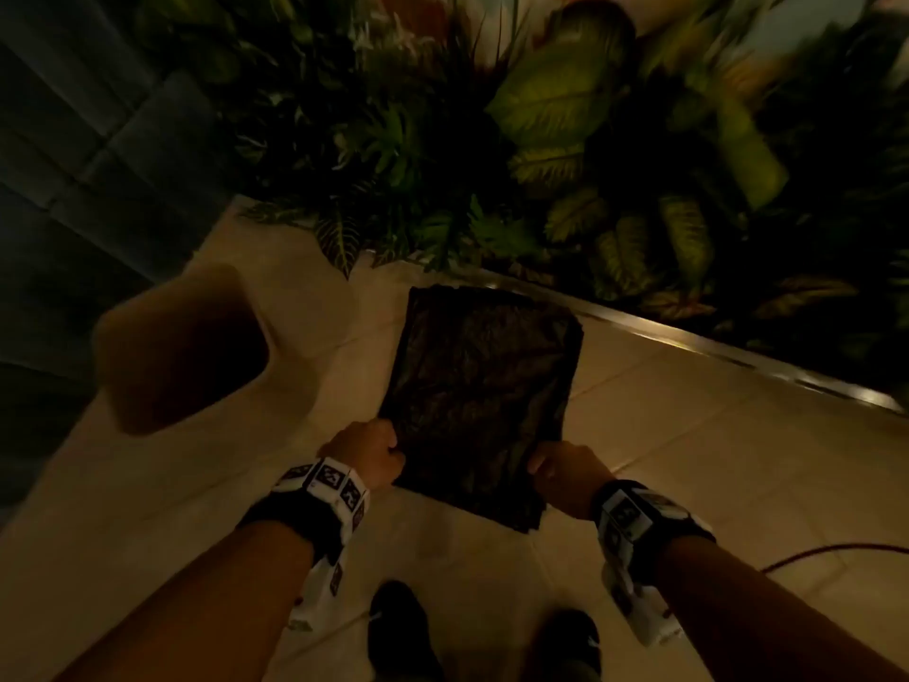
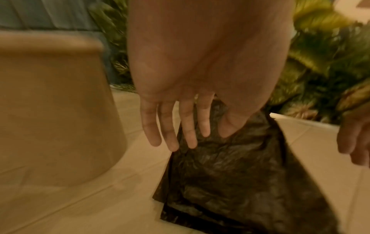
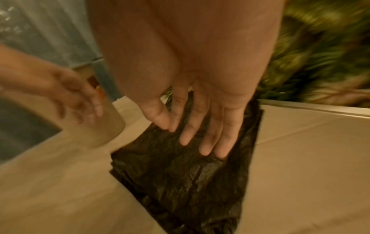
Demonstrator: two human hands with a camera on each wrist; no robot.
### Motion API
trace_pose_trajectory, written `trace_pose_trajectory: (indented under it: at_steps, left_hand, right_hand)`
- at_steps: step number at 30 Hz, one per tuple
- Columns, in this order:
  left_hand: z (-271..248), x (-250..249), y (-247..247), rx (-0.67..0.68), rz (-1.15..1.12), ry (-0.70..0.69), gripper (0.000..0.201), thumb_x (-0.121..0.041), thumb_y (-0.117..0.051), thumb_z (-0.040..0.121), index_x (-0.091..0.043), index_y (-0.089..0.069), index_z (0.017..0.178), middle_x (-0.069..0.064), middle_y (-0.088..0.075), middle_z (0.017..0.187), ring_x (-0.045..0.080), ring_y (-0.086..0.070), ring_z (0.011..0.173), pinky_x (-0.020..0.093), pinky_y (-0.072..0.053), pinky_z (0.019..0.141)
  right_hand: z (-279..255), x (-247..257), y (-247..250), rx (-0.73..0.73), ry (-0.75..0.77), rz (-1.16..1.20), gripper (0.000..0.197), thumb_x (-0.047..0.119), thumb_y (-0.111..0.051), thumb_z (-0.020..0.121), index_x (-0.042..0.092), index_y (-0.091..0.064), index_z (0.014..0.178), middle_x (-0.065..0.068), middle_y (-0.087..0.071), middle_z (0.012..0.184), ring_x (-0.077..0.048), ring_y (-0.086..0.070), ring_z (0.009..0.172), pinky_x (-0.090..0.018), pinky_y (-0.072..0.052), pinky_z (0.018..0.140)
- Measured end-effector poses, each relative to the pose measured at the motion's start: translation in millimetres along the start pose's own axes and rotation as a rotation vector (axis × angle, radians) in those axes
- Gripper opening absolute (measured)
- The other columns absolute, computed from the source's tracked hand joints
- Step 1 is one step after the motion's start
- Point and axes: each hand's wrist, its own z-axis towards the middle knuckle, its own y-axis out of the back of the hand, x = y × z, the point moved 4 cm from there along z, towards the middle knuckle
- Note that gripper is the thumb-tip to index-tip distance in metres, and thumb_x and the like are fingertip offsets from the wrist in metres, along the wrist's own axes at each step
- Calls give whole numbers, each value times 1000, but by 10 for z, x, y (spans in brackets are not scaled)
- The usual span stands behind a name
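**Two bare hands held a black plastic bag [image 1: 482, 386] flat above a tiled floor [image 1: 688, 460]**

A person stood in a dim, warm-lit room with both arms stretched forward. The left hand [image 1: 369, 452] gripped the near left corner of the bag. The right hand [image 1: 565, 477] gripped the near right corner. The bag was thin, crinkled and folded flat into a rectangle, and it reached away from the hands over the pale tiles. Whether its far end touched the floor could not be told.

Seen from the left wrist, the fingers [image 2: 188, 126] lay nearly straight along one side of the plastic. The thumb [image 2: 230, 126] pressed from the other side, pinching the edge between them. From the right wrist the hold looked the same: long fingers [image 3: 210, 134] lay flat on the bag, and the thumb pinched close beside them.

A tan bin [image 1: 182, 347] with sloping sides stood on the floor to the left of the bag, near it but apart. Beyond the bag a shiny metal strip [image 1: 713, 347] ran across the floor. Behind the strip rose a thick bank of green leafy plants [image 1: 565, 140]. Each wrist wore a band with black and white square markers [image 1: 334, 484]. Dark shoes [image 1: 403, 632] showed below the arms, and a thin red cable [image 1: 836, 551] curved across the tiles to the right.
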Motion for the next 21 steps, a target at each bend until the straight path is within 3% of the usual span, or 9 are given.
trace_pose_trajectory:
  at_steps: [3, 6, 8, 11, 12, 15, 16, 19, 21]
  left_hand:
    - [398, 103, -258, 0, 59, -14, 33, -32, -52, 89, -13, -57, 116, 5, -62, 114, 20, -61, 97, 30, -53, 83]
    - [761, 260, -498, 29, 94, 15, 37, -37, -53, 89, -11, -55, 115, 5, -60, 108, 19, -58, 91, 30, -53, 80]
    - [1002, 332, -611, 43, 130, 19, 37, -44, -56, 86, -11, -55, 104, 3, -58, 97, 20, -60, 89, 32, -55, 76]
    - [1263, 385, -758, 65, 146, 33, 39, -49, -63, 81, -17, -41, 71, -3, -46, 74, 15, -53, 71, 23, -43, 53]
    - [1315, 374, -786, 60, 149, 36, 42, -47, -66, 79, -19, -37, 66, -4, -43, 69, 13, -50, 67, 22, -39, 51]
    - [1456, 340, -740, -41, 206, 79, 33, -35, -71, 74, -16, -44, 69, -2, -49, 73, 19, -57, 78, 25, -45, 69]
    - [1483, 330, -706, -35, 194, 99, 29, -30, -71, 74, -16, -46, 68, -2, -52, 72, 19, -59, 76, 25, -47, 70]
    - [1544, 292, -571, 68, 58, 119, 21, -21, -68, 79, -14, -54, 64, -1, -59, 64, 12, -57, 56, 21, -49, 56]
    - [1505, 224, -438, 91, -68, 100, 20, -19, -63, 84, -12, -55, 67, 0, -59, 65, 10, -55, 54, 20, -46, 52]
  right_hand:
    - [451, -103, -253, 16, 39, -62, 29, 17, -42, 93, 21, -56, 118, -10, -53, 128, -31, -54, 111, -34, -48, 89]
    - [861, -63, -508, 60, 108, -146, 28, 22, -46, 92, 22, -55, 118, -9, -54, 127, -30, -54, 112, -40, -47, 96]
    - [1109, 7, -623, 47, 189, -248, 32, 28, -52, 91, 21, -53, 121, -9, -53, 129, -30, -52, 116, -40, -46, 98]
    - [1418, 159, -773, 21, 274, -401, 46, 42, -61, 85, 23, -48, 125, -7, -49, 132, -28, -49, 118, -38, -45, 96]
    - [1489, 211, -816, 36, 285, -444, 51, 46, -62, 84, 23, -47, 127, -7, -47, 133, -29, -48, 119, -40, -45, 96]
    - [1658, 337, -919, 64, 282, -556, 73, 58, -64, 77, 23, -37, 136, -9, -42, 137, -34, -45, 122, -47, -45, 98]
    - [1693, 374, -942, 62, 287, -582, 82, 62, -64, 74, 23, -32, 140, -9, -39, 140, -35, -44, 124, -48, -44, 100]
    - [1740, 475, -996, 47, 286, -619, 106, 73, -65, 64, 28, -16, 147, -8, -27, 149, -37, -36, 132, -51, -38, 104]
    - [1742, 549, -983, 21, 303, -605, 116, 79, -63, 59, 31, -7, 148, -8, -19, 153, -39, -31, 135, -54, -35, 107]
